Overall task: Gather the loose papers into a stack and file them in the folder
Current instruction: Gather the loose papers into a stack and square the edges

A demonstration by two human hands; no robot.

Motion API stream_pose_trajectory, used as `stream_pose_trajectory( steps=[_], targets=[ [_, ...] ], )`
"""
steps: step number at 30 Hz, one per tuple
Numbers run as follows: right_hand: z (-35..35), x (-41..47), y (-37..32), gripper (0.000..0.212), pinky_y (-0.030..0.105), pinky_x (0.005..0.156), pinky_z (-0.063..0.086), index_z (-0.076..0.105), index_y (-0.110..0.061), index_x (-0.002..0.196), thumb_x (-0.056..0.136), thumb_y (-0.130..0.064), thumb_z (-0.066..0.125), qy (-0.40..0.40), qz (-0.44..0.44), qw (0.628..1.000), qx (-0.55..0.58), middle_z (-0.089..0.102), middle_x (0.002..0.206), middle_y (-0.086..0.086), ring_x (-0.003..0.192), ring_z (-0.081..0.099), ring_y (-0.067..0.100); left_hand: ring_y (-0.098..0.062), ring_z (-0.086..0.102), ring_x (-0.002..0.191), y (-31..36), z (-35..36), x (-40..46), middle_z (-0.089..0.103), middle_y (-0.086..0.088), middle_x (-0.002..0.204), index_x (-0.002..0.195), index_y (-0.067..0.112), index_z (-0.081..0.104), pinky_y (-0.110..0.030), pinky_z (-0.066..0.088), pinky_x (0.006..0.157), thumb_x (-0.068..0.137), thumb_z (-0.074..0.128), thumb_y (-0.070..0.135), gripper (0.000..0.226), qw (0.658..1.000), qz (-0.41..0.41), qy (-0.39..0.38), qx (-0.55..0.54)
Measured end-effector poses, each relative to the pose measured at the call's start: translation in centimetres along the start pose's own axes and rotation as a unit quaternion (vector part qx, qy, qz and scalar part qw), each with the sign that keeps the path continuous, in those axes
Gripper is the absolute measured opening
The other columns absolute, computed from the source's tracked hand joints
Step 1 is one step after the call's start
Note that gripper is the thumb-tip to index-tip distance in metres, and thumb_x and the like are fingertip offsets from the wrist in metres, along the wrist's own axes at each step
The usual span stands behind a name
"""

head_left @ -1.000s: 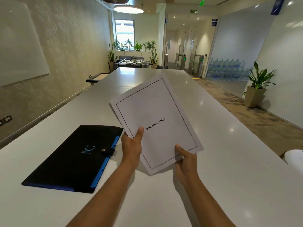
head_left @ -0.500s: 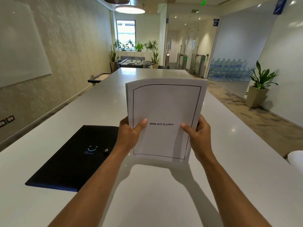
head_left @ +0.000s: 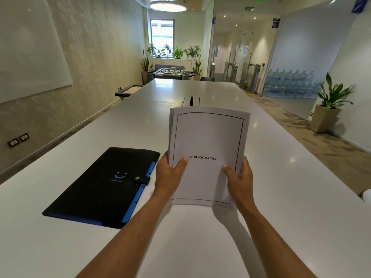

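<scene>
I hold a stack of white papers (head_left: 208, 137) upright over the white table (head_left: 281, 197), its bottom edge touching or just above the surface. The top sheet has a black border and the word BIBLIOGRAPHY. My left hand (head_left: 169, 175) grips the stack's left edge, thumb on the front. My right hand (head_left: 240, 180) grips the right edge the same way. A black folder (head_left: 104, 187) with a blue edge, a smiley logo and a snapped strap lies shut on the table to the left of my left hand.
A cable slot (head_left: 191, 101) is set in the table behind the papers. A potted plant (head_left: 329, 109) stands on the floor at the right. Part of a white object (head_left: 367, 195) shows at the right table edge.
The stack went from tilted and held near its bottom to upright with a hand on each side. In the last half second it dropped lower toward the table.
</scene>
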State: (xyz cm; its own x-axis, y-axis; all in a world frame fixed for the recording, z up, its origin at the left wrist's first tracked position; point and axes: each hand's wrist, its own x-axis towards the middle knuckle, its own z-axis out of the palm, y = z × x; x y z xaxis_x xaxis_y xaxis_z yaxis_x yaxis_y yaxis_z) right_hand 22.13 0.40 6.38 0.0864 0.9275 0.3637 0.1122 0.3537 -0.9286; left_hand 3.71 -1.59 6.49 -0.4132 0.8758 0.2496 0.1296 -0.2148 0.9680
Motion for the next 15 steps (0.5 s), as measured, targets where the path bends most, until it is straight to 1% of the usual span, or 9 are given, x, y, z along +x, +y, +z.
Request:
stream_pose_trajectory(
  steps=[2,3,4,6,7,9,11,13,15],
  targets=[
    [-0.4,0.5,-0.1,0.028,0.031,0.070,0.055,0.055,-0.032,0.092,0.085,-0.004,0.059,-0.007,0.023,0.999,-0.024,0.066,0.093,-0.004,0.083,0.065,0.016,-0.021,0.057,0.121,-0.4,-0.4,0.6,0.060,-0.004,0.130,0.133,0.016,0.050,-0.042,0.051,0.098,0.077,0.070,0.051,0.069,0.999,-0.022,-0.007,0.046],
    [-0.6,0.8,-0.1,0.025,0.033,0.067,0.054,0.057,-0.028,0.092,0.082,-0.005,0.059,-0.015,0.047,0.998,-0.036,0.066,0.091,0.000,0.080,0.064,0.020,-0.024,0.054,0.125,-0.8,-0.6,0.9,0.056,-0.006,0.136,0.137,0.019,0.046,-0.046,0.050,0.100,0.071,0.070,0.056,0.079,0.997,-0.046,-0.008,0.059],
    [-0.7,0.9,0.0,0.022,0.034,0.064,0.052,0.058,-0.022,0.093,0.080,-0.005,0.059,-0.025,0.075,0.996,-0.038,0.066,0.089,0.004,0.076,0.062,0.023,-0.026,0.053,0.126,-1.2,-0.8,1.2,0.054,-0.006,0.138,0.138,0.023,0.044,-0.049,0.049,0.100,0.070,0.070,0.055,0.079,0.996,-0.071,-0.010,0.058],
    [-0.8,1.0,0.7,0.021,0.033,0.062,0.051,0.058,-0.014,0.097,0.079,-0.003,0.059,-0.047,0.127,0.990,-0.044,0.064,0.086,0.007,0.073,0.060,0.024,-0.027,0.053,0.125,-1.7,-1.0,1.5,0.051,-0.006,0.140,0.135,0.027,0.043,-0.050,0.048,0.099,0.078,0.072,0.040,0.065,0.993,-0.104,-0.013,0.057],
    [-0.8,1.0,1.1,0.023,0.033,0.065,0.053,0.057,-0.014,0.099,0.079,-0.003,0.059,-0.061,0.154,0.985,-0.048,0.066,0.088,0.007,0.076,0.062,0.024,-0.027,0.052,0.125,-1.8,-1.2,1.4,0.050,-0.007,0.141,0.135,0.026,0.042,-0.050,0.048,0.100,0.083,0.070,0.032,0.060,0.991,-0.113,-0.019,0.068],
    [-0.6,0.8,2.5,0.031,0.038,0.077,0.056,0.055,-0.013,0.110,0.081,-0.005,0.060,-0.083,0.209,0.973,-0.059,0.067,0.100,0.010,0.087,0.066,0.026,-0.027,0.051,0.127,-2.5,-1.3,1.3,0.048,-0.009,0.143,0.139,0.021,0.040,-0.048,0.046,0.102,0.090,0.065,0.021,0.055,0.985,-0.127,-0.035,0.113],
    [-0.2,0.7,3.7,0.046,0.042,0.086,0.054,0.050,-0.008,0.124,0.080,-0.011,0.059,-0.094,0.240,0.961,-0.099,0.064,0.112,0.011,0.097,0.064,0.028,-0.028,0.050,0.128,-3.3,-1.2,1.0,0.048,-0.011,0.144,0.143,0.018,0.037,-0.040,0.044,0.103,0.094,0.060,0.017,0.055,0.976,-0.137,-0.052,0.160],
    [0.1,0.3,4.3,0.054,0.044,0.093,0.051,0.044,-0.007,0.132,0.080,-0.013,0.056,-0.100,0.251,0.951,-0.147,0.059,0.124,0.012,0.107,0.059,0.030,-0.030,0.047,0.130,-3.8,-0.9,0.5,0.044,-0.013,0.146,0.147,0.015,0.031,-0.030,0.040,0.095,0.096,0.055,0.013,0.056,0.966,-0.143,-0.067,0.206],
    [0.5,-0.4,4.2,0.052,0.037,0.083,0.050,0.042,-0.007,0.133,0.082,-0.006,0.052,-0.101,0.257,0.946,-0.172,0.057,0.121,0.008,0.105,0.057,0.028,-0.032,0.046,0.132,-4.4,-0.6,0.0,0.042,-0.017,0.147,0.149,0.013,0.026,-0.032,0.041,0.096,0.097,0.052,0.010,0.058,0.955,-0.143,-0.076,0.248]
  ],
)
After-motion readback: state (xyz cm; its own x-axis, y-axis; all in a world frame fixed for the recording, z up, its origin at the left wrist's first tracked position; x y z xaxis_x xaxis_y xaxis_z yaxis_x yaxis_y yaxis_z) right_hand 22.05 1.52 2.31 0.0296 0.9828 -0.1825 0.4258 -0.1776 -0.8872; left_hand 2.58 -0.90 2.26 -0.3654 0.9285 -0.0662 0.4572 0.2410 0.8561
